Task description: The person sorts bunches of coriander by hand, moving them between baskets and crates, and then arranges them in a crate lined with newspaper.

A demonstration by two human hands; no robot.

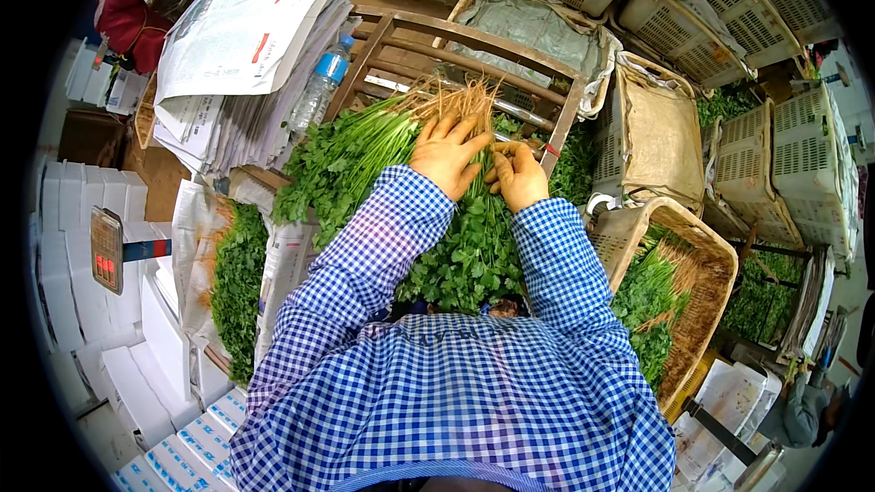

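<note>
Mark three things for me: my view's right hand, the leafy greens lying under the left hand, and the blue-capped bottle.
Right hand [520, 178]: head view, on the back of the hand.
Leafy greens [385, 135]: head view, on their stems.
Blue-capped bottle [333, 66]: head view, on its label.

The left hand hides some herb stems at the slatted rack's near edge; the view's top crops the newspaper.
</note>
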